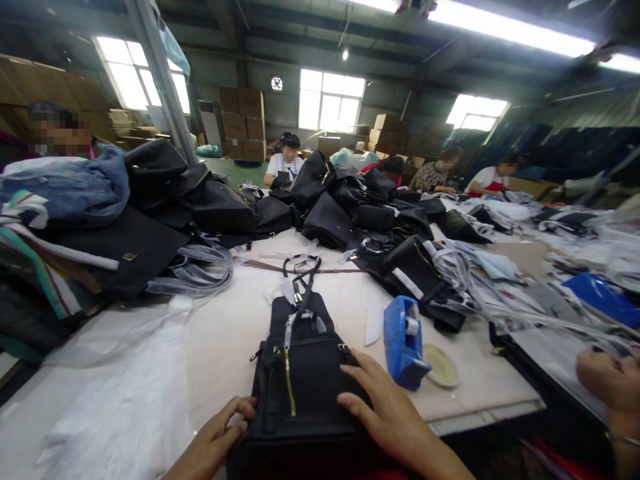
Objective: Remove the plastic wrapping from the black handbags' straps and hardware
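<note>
A black backpack lies on the pale tabletop in front of me, with a gold zipper down its front. Its straps stretch away from me, and clear plastic wrapping covers part of them. My left hand has bent fingers gripping the bag's left side edge. Across the right side of the front rests my right hand, its fingers spread and touching the bag. The bag's near end is in dark shadow.
A blue tape dispenser stands right of the bag, beside a round yellowish disc. Black bags are heaped across the table. Clear plastic lies at left. Another person's hand is at far right; several people sit beyond.
</note>
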Action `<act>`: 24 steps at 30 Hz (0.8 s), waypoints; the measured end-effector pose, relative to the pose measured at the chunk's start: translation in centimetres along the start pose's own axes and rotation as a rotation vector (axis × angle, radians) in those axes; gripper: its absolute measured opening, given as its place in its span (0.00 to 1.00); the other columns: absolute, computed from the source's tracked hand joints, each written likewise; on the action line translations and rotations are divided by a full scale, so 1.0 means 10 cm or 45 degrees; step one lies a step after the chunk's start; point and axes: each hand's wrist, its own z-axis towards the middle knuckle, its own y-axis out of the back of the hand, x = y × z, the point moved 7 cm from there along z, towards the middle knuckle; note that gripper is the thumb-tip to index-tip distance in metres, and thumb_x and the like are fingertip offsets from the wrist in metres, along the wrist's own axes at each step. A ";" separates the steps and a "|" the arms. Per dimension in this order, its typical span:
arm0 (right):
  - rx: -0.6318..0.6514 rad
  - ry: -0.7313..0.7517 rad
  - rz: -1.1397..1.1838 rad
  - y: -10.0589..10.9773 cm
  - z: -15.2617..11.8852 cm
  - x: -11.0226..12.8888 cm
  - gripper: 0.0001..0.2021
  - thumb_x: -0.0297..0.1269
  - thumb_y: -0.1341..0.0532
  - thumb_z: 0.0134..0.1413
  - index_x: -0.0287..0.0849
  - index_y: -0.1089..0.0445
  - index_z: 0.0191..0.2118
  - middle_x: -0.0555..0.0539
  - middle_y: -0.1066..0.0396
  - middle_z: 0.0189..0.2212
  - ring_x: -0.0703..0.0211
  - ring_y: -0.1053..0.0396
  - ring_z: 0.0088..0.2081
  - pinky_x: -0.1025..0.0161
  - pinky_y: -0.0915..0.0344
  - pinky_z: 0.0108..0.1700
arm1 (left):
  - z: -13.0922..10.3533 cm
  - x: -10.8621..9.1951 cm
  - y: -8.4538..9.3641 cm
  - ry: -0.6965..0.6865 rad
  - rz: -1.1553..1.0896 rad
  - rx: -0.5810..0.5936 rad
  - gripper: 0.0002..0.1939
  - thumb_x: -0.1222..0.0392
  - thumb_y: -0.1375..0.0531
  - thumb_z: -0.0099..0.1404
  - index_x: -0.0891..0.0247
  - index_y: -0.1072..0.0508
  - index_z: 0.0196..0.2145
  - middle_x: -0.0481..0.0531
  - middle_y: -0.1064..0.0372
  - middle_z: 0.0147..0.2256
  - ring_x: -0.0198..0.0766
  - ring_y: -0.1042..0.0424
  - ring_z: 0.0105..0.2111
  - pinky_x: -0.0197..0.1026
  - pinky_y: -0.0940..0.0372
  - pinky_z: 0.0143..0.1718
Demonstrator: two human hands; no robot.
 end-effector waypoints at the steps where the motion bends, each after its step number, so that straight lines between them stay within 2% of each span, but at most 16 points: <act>1: 0.033 0.091 -0.018 -0.01 -0.01 0.12 0.25 0.51 0.39 0.52 0.55 0.34 0.57 0.49 0.51 0.64 0.41 0.54 0.64 0.45 0.58 0.65 | -0.02 -0.04 -0.01 -0.010 0.009 0.023 0.14 0.46 0.41 0.57 0.59 0.28 0.31 0.53 0.28 0.45 0.52 0.34 0.49 0.50 0.40 0.53; 3: 0.219 0.263 -0.073 -0.18 -0.04 0.28 0.29 0.52 0.39 0.52 0.59 0.40 0.60 0.50 0.52 0.65 0.40 0.53 0.64 0.44 0.56 0.64 | -0.04 -0.08 -0.02 -0.016 0.032 0.059 0.13 0.47 0.41 0.57 0.59 0.28 0.32 0.53 0.28 0.43 0.51 0.32 0.47 0.49 0.38 0.51; 5: 0.461 0.390 -0.189 -0.44 -0.08 0.31 0.33 0.53 0.37 0.50 0.60 0.44 0.62 0.47 0.49 0.64 0.37 0.49 0.62 0.42 0.52 0.61 | -0.04 -0.03 -0.01 0.012 0.099 0.071 0.13 0.47 0.42 0.58 0.59 0.27 0.33 0.52 0.27 0.38 0.49 0.29 0.42 0.47 0.35 0.47; 8: 0.636 0.528 -0.380 -0.65 -0.02 0.31 0.28 0.45 0.41 0.57 0.54 0.44 0.63 0.41 0.42 0.60 0.39 0.42 0.58 0.45 0.45 0.58 | 0.06 0.01 0.11 0.050 0.322 -0.010 0.15 0.46 0.45 0.62 0.60 0.28 0.35 0.51 0.27 0.34 0.48 0.28 0.39 0.47 0.35 0.46; 10: 0.759 0.612 -0.389 -0.63 0.09 0.39 0.25 0.41 0.44 0.60 0.50 0.42 0.62 0.41 0.39 0.59 0.44 0.39 0.57 0.52 0.43 0.57 | 0.17 -0.10 0.21 -0.006 0.435 -0.162 0.17 0.46 0.48 0.65 0.59 0.29 0.41 0.54 0.28 0.42 0.48 0.30 0.46 0.48 0.38 0.51; 12: 0.951 0.610 -0.247 -0.56 0.31 0.48 0.23 0.45 0.43 0.59 0.48 0.38 0.59 0.44 0.34 0.55 0.49 0.36 0.55 0.58 0.40 0.55 | 0.30 -0.34 0.22 -0.152 0.480 -0.281 0.20 0.47 0.50 0.67 0.56 0.35 0.52 0.54 0.35 0.54 0.46 0.37 0.54 0.48 0.43 0.57; 13: 1.003 0.544 -0.135 -0.51 0.49 0.50 0.22 0.47 0.44 0.59 0.47 0.34 0.56 0.45 0.31 0.51 0.52 0.32 0.51 0.61 0.37 0.52 | 0.38 -0.46 0.17 -0.239 0.498 -0.282 0.22 0.47 0.51 0.68 0.54 0.40 0.57 0.53 0.40 0.58 0.45 0.41 0.58 0.48 0.46 0.59; 14: 0.986 0.431 -0.020 -0.46 0.75 0.46 0.21 0.49 0.47 0.61 0.46 0.31 0.53 0.46 0.27 0.46 0.54 0.29 0.45 0.63 0.35 0.47 | 0.46 -0.57 0.08 -0.319 0.533 -0.233 0.23 0.49 0.50 0.68 0.53 0.42 0.59 0.52 0.44 0.61 0.44 0.44 0.60 0.48 0.49 0.61; 15: 0.864 0.292 0.077 -0.39 1.06 0.38 0.21 0.50 0.49 0.62 0.43 0.29 0.50 0.46 0.26 0.41 0.57 0.27 0.40 0.65 0.33 0.42 | 0.54 -0.65 -0.03 -0.373 0.578 -0.142 0.23 0.50 0.49 0.67 0.52 0.41 0.59 0.51 0.44 0.61 0.44 0.45 0.60 0.47 0.50 0.61; 16: 0.654 0.160 0.116 -0.30 1.42 0.25 0.20 0.49 0.49 0.62 0.42 0.29 0.49 0.46 0.26 0.39 0.57 0.27 0.38 0.65 0.33 0.39 | 0.62 -0.69 -0.14 -0.400 0.625 -0.031 0.20 0.51 0.48 0.67 0.53 0.37 0.56 0.51 0.41 0.59 0.44 0.42 0.59 0.46 0.48 0.61; 18: 0.153 -0.085 -0.021 -0.08 2.08 -0.11 0.17 0.44 0.40 0.55 0.42 0.29 0.47 0.47 0.26 0.39 0.58 0.28 0.40 0.65 0.35 0.43 | 0.76 -0.67 -0.33 -0.407 0.688 0.181 0.13 0.54 0.47 0.66 0.55 0.29 0.46 0.53 0.33 0.52 0.45 0.35 0.53 0.45 0.42 0.56; 19: 0.038 -0.168 -0.065 -0.02 2.37 -0.27 0.18 0.43 0.41 0.55 0.39 0.30 0.49 0.44 0.26 0.39 0.56 0.28 0.41 0.63 0.36 0.45 | 0.82 -0.64 -0.39 -0.415 0.697 0.257 0.11 0.55 0.47 0.66 0.57 0.27 0.41 0.53 0.30 0.48 0.45 0.33 0.49 0.44 0.39 0.53; 22: -0.139 -0.334 -0.129 0.12 3.09 -0.63 0.23 0.45 0.45 0.58 0.34 0.36 0.54 0.39 0.28 0.43 0.52 0.29 0.44 0.58 0.37 0.48 | 0.95 -0.51 -0.42 -0.446 0.643 0.342 0.11 0.55 0.48 0.65 0.58 0.27 0.36 0.54 0.29 0.44 0.43 0.31 0.45 0.41 0.37 0.48; 24: -0.227 -0.409 -0.163 0.22 3.48 -0.75 0.30 0.50 0.46 0.58 0.31 0.41 0.57 0.33 0.32 0.49 0.47 0.32 0.50 0.55 0.39 0.51 | 1.04 -0.38 -0.39 -0.403 0.592 0.339 0.11 0.53 0.46 0.64 0.58 0.26 0.34 0.54 0.28 0.43 0.43 0.31 0.44 0.42 0.37 0.47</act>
